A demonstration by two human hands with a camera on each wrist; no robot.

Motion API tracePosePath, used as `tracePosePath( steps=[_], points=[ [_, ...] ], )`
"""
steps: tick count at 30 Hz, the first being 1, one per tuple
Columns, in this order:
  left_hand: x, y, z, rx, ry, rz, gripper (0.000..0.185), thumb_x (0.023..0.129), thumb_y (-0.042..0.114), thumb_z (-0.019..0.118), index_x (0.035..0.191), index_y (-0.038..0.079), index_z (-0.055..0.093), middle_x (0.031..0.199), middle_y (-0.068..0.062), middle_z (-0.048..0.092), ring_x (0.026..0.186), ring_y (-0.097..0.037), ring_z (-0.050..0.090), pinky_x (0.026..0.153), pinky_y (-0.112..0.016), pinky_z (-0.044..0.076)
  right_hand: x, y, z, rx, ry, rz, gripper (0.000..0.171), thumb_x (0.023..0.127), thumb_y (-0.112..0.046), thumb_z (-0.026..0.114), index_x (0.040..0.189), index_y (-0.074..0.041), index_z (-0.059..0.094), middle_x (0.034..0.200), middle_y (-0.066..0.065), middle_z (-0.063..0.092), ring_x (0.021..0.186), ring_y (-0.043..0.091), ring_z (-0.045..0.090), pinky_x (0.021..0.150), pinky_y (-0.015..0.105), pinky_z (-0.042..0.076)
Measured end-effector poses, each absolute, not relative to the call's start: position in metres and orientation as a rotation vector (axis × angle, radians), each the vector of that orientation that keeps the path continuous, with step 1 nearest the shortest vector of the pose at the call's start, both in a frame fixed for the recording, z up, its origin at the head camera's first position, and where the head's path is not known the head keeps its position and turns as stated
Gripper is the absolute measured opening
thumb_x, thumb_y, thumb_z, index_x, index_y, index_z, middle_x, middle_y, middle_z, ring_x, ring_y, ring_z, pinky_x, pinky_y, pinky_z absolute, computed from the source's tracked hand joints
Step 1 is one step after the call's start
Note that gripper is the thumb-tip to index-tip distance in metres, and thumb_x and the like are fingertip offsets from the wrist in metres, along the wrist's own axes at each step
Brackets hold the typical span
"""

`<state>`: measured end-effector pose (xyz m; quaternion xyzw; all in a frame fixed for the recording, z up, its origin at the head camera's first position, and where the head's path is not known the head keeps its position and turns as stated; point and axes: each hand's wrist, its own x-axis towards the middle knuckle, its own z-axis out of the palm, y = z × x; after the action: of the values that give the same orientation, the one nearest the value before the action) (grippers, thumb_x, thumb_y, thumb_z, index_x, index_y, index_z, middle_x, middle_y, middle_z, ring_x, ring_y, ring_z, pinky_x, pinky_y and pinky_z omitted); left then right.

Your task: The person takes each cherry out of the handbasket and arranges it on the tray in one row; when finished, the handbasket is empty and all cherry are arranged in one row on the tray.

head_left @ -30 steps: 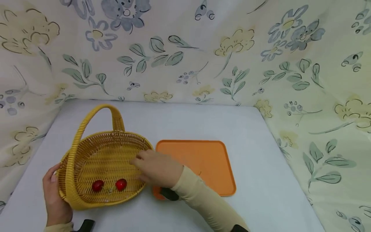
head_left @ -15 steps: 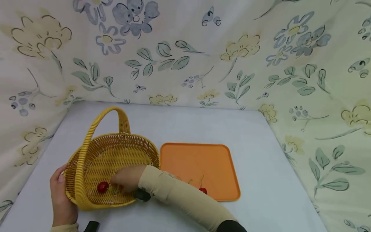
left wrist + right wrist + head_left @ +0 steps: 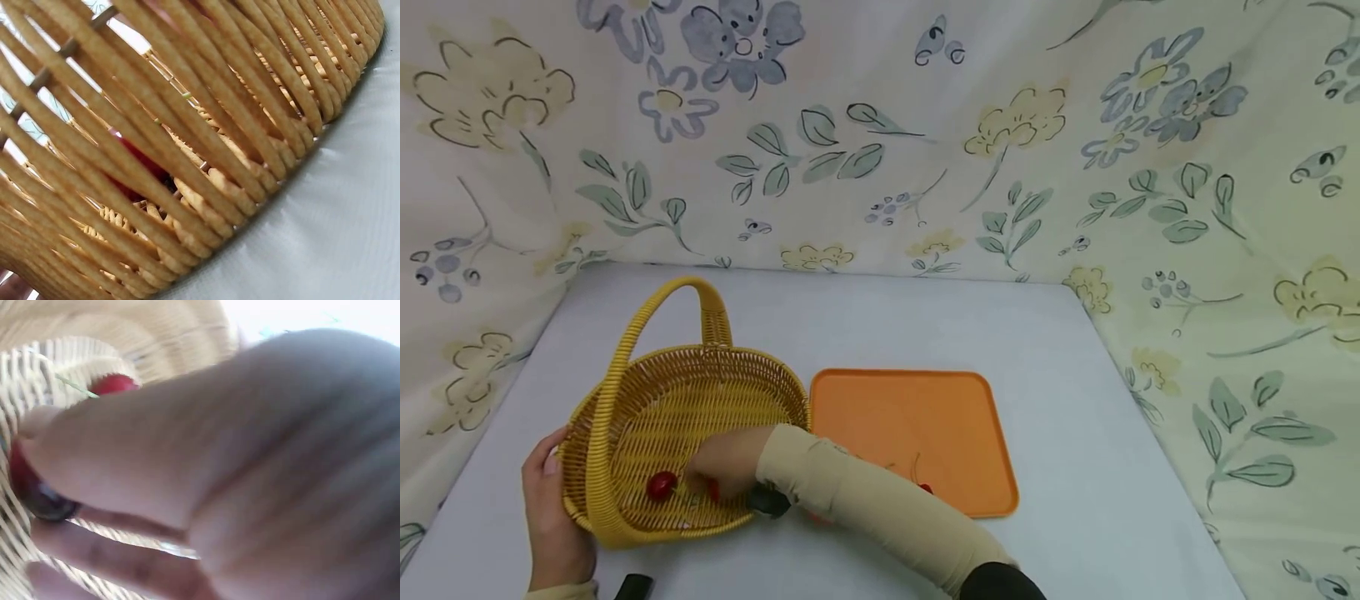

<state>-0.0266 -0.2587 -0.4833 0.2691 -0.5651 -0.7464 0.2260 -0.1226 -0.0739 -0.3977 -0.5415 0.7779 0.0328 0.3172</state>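
Note:
My left hand (image 3: 559,521) grips the left rim of a yellow wicker basket (image 3: 730,392) with a tall arched handle. Inside the basket is my right hand (image 3: 730,461), low near the front wall. Between its thumb and fingers it pinches a dark red cherry (image 3: 31,484), partly hidden by the thumb. To the left of that hand lies another red cherry (image 3: 662,486) on the basket floor; its green stem shows in the right wrist view. Through the slats in the left wrist view, a red cherry (image 3: 139,167) is partly visible.
An orange tray (image 3: 902,417) lies right of the basket, partly under the right sleeve (image 3: 865,496). On it a red cherry (image 3: 926,487) and thin stems show, mostly covered by the arm. A white tabletop (image 3: 1075,467) lies around them, with a floral cloth (image 3: 880,150) behind.
My right hand has moved left and down from the basket's right side onto the right-hand cherry, and now pinches it. The left hand keeps its grip on the rim.

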Motion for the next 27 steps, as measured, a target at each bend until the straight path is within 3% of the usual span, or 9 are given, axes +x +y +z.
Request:
tracePosePath(
  steps=[4, 11, 16, 21, 27],
  points=[
    [-0.026, -0.259, -0.484, 0.748, -1.527, -2.072, 0.038, 0.103, 0.028, 0.04, 0.139, 0.016, 0.04, 0.136, -0.001, 0.041, 0.111, -0.01, 0.051, 0.073, -0.011, 0.049, -0.128, -0.052, -0.383, -1.476, 2.155, -0.063, 0.014, 0.094, -0.024, 0.062, 0.105, -0.017, 0.057, 0.093, -0.01, 0.052, 0.082, 0.0, 0.044, 0.07, 0.01, 0.035],
    [-0.024, -0.261, -0.487, 0.736, -1.396, -2.103, 0.037, 0.102, 0.025, 0.044, 0.136, 0.012, 0.043, 0.136, -0.005, 0.044, 0.105, -0.01, 0.055, 0.07, -0.013, 0.05, -0.121, 0.036, -0.353, -1.415, 2.379, -0.597, 0.024, 0.098, -0.025, 0.055, 0.12, -0.017, 0.062, 0.113, -0.005, 0.058, 0.091, 0.0, 0.052, 0.078, 0.008, 0.041],
    [-0.024, -0.264, -0.486, 0.725, -1.374, -2.122, 0.035, 0.102, 0.023, 0.044, 0.135, 0.012, 0.043, 0.137, -0.007, 0.044, 0.102, -0.01, 0.058, 0.068, -0.015, 0.051, -0.111, 0.109, -0.359, -1.104, 2.522, -0.917, 0.025, 0.096, -0.023, 0.059, 0.12, -0.015, 0.059, 0.112, -0.004, 0.059, 0.086, 0.006, 0.056, 0.071, 0.018, 0.049],
    [-0.025, -0.263, -0.486, 0.744, -1.367, -2.132, 0.035, 0.102, 0.024, 0.043, 0.136, 0.014, 0.042, 0.138, -0.005, 0.043, 0.104, -0.011, 0.058, 0.069, -0.015, 0.052, -0.1, 0.162, -0.37, -0.843, 2.627, -0.988, 0.031, 0.091, -0.015, 0.066, 0.12, -0.011, 0.056, 0.115, -0.002, 0.058, 0.087, 0.011, 0.06, 0.073, 0.03, 0.054],
    [-0.028, -0.26, -0.487, 0.721, -1.296, -2.187, 0.036, 0.102, 0.023, 0.044, 0.136, 0.013, 0.043, 0.14, -0.005, 0.043, 0.106, -0.012, 0.059, 0.069, -0.017, 0.053, -0.079, 0.202, -0.396, -0.584, 2.745, -0.985, 0.03, 0.087, -0.012, 0.07, 0.115, -0.012, 0.058, 0.109, -0.005, 0.06, 0.094, 0.011, 0.06, 0.073, 0.031, 0.054]
  ],
)
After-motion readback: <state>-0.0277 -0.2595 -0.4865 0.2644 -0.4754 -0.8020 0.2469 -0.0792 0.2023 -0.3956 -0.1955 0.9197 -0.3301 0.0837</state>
